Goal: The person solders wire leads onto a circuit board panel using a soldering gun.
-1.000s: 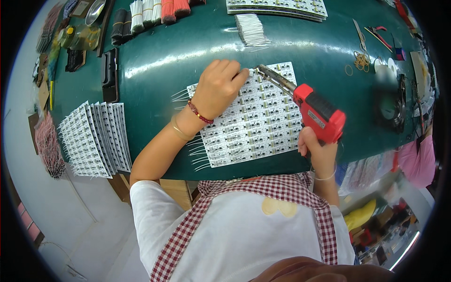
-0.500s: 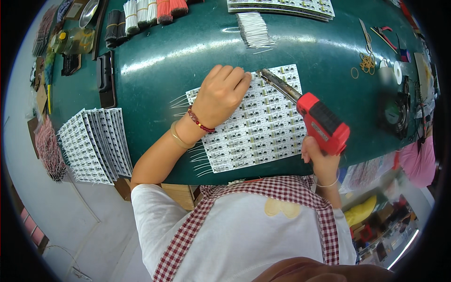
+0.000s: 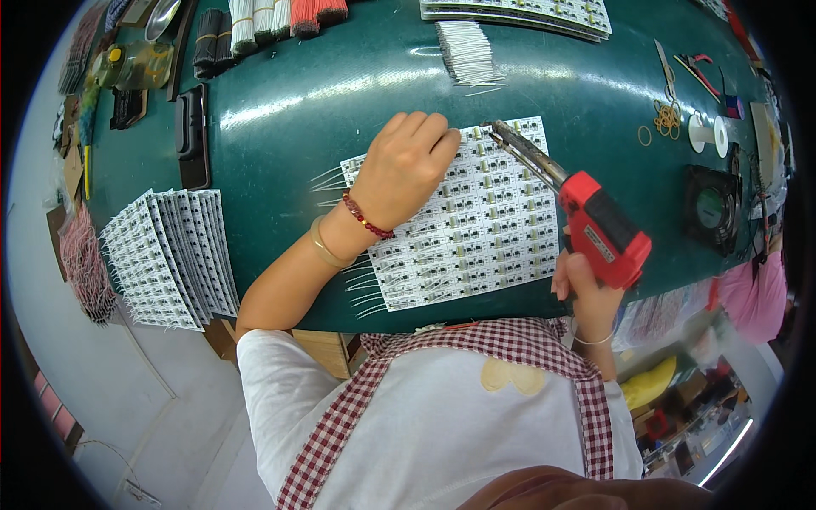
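A white circuit board panel (image 3: 476, 246) with rows of small black parts lies on the green table in front of me. Thin white wires (image 3: 364, 289) stick out past its left edge. My left hand (image 3: 406, 166) rests over the panel's upper left part, fingers curled together; whatever they pinch is hidden beneath them. With my right hand (image 3: 591, 293) I grip a red and black soldering gun (image 3: 605, 229) at the panel's right side. Its dark tip points up and left, over the panel's top edge, a short way right of my left fingers.
Stacked panels (image 3: 170, 259) stand at the left. A bundle of white wires (image 3: 466, 53) lies beyond the panel, near more boards (image 3: 518, 15). Black, white and red wire bundles (image 3: 263, 21) sit far left. At right are a spool (image 3: 708, 134), rubber bands (image 3: 667, 117) and a black fan (image 3: 712, 208).
The soldering gun has moved a little to the right, so its tip is farther from my left fingers. My left hand stays almost in place over the panel.
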{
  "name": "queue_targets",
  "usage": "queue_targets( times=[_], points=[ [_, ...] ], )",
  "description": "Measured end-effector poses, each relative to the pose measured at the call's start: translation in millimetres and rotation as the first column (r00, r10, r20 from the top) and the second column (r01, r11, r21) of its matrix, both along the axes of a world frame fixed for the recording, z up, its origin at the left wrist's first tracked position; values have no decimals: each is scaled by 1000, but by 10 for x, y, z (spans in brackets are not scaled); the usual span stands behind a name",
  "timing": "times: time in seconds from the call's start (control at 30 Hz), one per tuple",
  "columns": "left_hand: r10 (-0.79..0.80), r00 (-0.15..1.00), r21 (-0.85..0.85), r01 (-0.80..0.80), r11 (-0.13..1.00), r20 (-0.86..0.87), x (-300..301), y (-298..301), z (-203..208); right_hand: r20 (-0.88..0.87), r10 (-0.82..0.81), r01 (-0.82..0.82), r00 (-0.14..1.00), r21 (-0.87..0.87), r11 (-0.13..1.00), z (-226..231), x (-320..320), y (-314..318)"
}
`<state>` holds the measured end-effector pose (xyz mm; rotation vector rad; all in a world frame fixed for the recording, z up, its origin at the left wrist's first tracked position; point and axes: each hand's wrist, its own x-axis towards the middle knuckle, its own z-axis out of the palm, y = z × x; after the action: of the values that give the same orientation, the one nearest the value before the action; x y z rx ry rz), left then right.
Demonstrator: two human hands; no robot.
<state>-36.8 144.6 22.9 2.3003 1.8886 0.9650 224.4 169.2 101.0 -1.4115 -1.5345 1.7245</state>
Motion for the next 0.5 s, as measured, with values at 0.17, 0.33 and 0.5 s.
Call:
queue_targets(
  times=[0.17, 0.33, 0.5],
  points=[
    [1, 1000, 26, -1, 1000, 14, -5, -8, -33, -105, -43, 32, 994, -106, 994, -32, 56, -13],
    [-4, 999, 56, 2, 998, 40, 8, -30, -60, -72, -57, 49, 996, -100, 994, -60, 9, -15],
    [2, 998, 20, -3, 1000, 64, 12, -24, -57, -23, -48, 46, 999, -85, 995, -113, 30, -42]
  ],
)
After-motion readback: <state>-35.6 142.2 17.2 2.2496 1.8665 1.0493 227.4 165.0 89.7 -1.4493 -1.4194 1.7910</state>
